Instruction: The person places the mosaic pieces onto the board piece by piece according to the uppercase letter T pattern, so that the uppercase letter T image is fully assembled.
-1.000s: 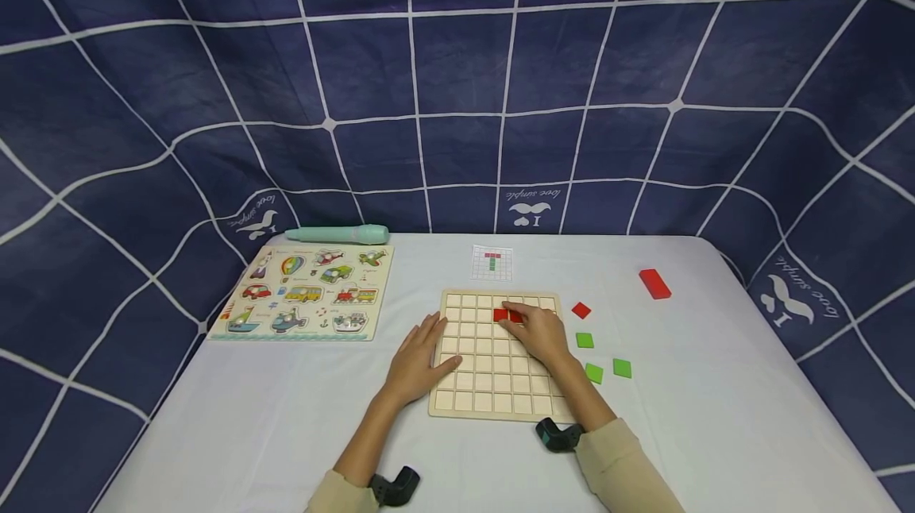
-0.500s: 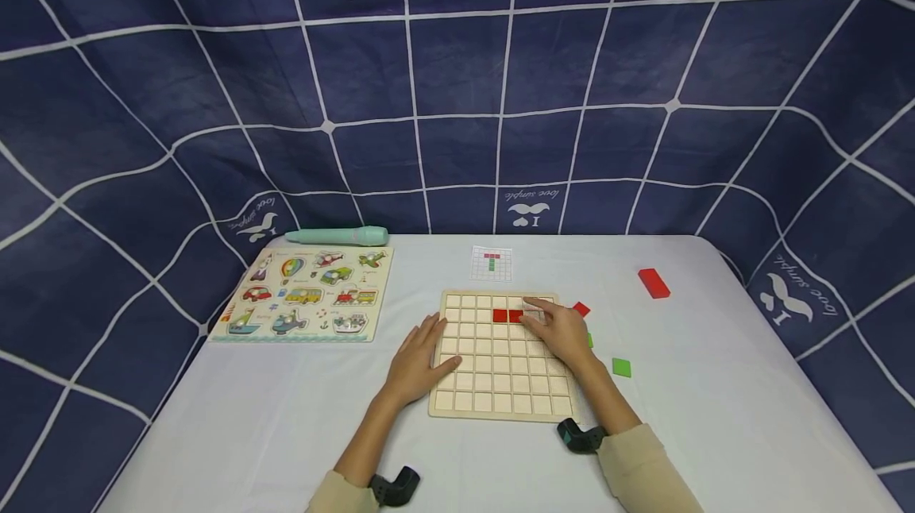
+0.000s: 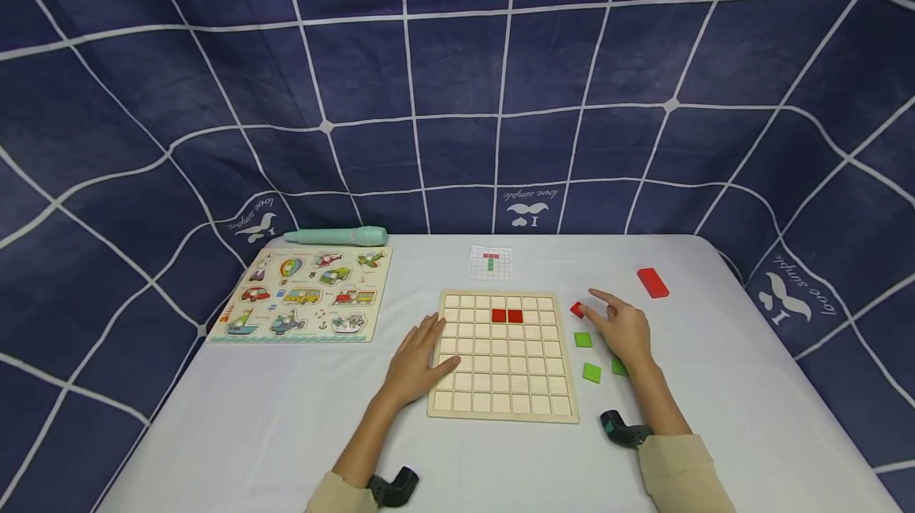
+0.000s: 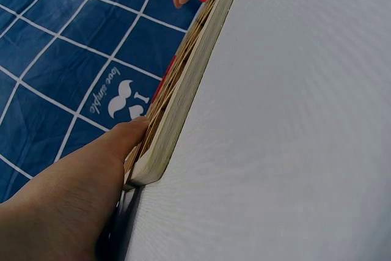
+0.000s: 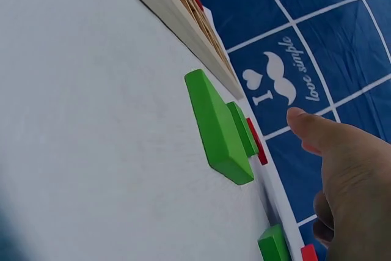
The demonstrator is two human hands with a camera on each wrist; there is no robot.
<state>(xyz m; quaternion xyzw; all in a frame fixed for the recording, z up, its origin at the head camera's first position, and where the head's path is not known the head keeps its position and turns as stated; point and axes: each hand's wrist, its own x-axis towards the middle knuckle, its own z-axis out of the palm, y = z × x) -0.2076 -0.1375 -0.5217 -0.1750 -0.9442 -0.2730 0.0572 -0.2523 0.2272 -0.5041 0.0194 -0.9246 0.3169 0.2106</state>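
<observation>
A wooden grid board (image 3: 472,410) lies on the white table, two red square tiles (image 3: 507,316) side by side in its second row. My left hand (image 3: 415,358) rests along the board's left edge, fingers extended; the left wrist view shows its thumb (image 4: 122,142) on the rim. Right of the board, my right hand (image 3: 623,329) reaches over a loose red tile (image 3: 576,309), thumb tip right at it and index finger stretched beyond. Green square tiles (image 3: 582,340) (image 3: 592,372) lie nearby, and another green tile (image 3: 619,368) is partly hidden by the right wrist.
Behind the board lies a small pattern card (image 3: 490,264) with a red and green T. A red rectangular block (image 3: 653,283) sits at back right. At left are a picture puzzle (image 3: 300,314) and a mint-green pen-shaped object (image 3: 339,236). A dark blue curtain (image 3: 457,76) hangs behind.
My right hand has left the red tiles on the board and moved right to the loose red tile, its fingers spreading. My left hand has stayed in place.
</observation>
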